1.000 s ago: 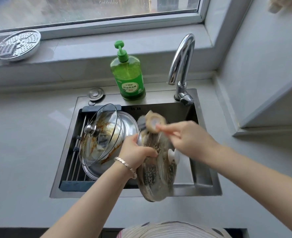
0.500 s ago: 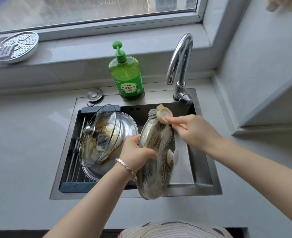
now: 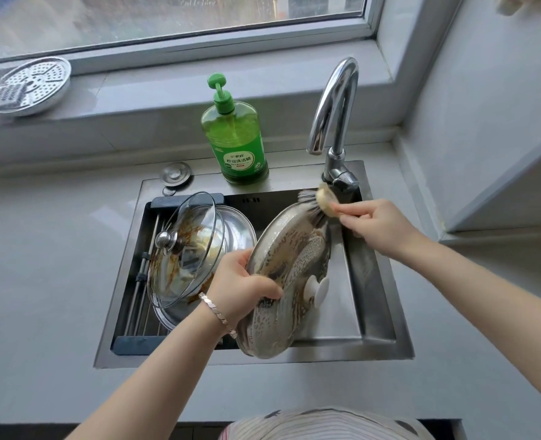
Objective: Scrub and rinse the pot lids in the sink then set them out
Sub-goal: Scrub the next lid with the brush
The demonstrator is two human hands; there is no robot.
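Note:
My left hand [image 3: 246, 289] grips the left rim of a soapy metal pot lid [image 3: 289, 274] with a white knob, tilted on edge over the steel sink [image 3: 377, 312]. A round scrub brush [image 3: 318, 204] is held in my right hand [image 3: 377, 225], its dark bristles against the lid's top edge, just below the tap base. A dirty glass lid [image 3: 183, 249] with a steel knob and brown streaks leans on a steel lid [image 3: 240, 230] at the sink's left.
A green dish soap bottle [image 3: 234, 138] stands behind the sink beside the chrome faucet [image 3: 334, 112]. A drain rack [image 3: 142, 281] lies under the lids at the left. A perforated steamer tray [image 3: 29, 85] sits on the window sill. Grey counter surrounds the sink.
My right hand swept the brush up and to the right, from the lid's upper middle to its top edge by the tap. The lid tipped its top rightward; my left hand kept its grip.

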